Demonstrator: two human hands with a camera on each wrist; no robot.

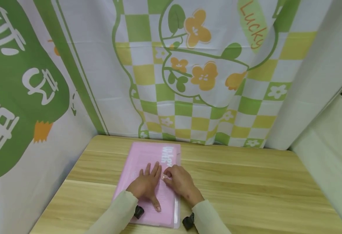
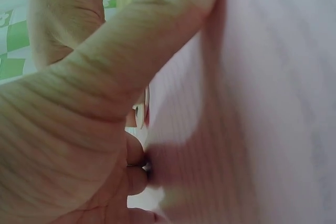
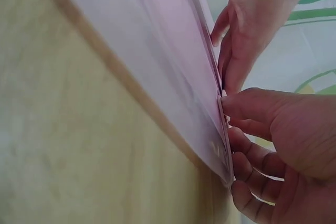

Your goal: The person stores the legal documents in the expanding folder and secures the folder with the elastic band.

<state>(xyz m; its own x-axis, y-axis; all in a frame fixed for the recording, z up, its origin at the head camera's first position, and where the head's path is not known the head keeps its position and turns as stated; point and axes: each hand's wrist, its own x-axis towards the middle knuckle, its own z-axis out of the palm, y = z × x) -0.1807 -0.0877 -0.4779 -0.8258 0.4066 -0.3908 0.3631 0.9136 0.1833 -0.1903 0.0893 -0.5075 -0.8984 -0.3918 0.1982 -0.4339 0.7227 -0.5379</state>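
A pink plastic document folder (image 1: 143,154) with white lettering lies flat on the wooden table. Across its middle my left hand (image 1: 146,187) rests with straight, spread fingers, and the thumb points towards the near edge. At the folder's right side my right hand (image 1: 182,182) pinches the folder's closing flap (image 1: 164,177), where a small round snap button shows beside the thumb. In the right wrist view the folder's clear edge (image 3: 173,93) stands slightly raised, and the fingers (image 3: 252,171) curl at the flap. The left wrist view shows the pink surface (image 2: 184,182) close beneath the left palm.
The wooden table (image 1: 247,188) stretches to the right and left of the folder. Behind it hangs a printed curtain (image 1: 147,71) with green and yellow checks. Fabric walls close in on both sides. A small black wrist camera (image 1: 188,221) sits at the right cuff.
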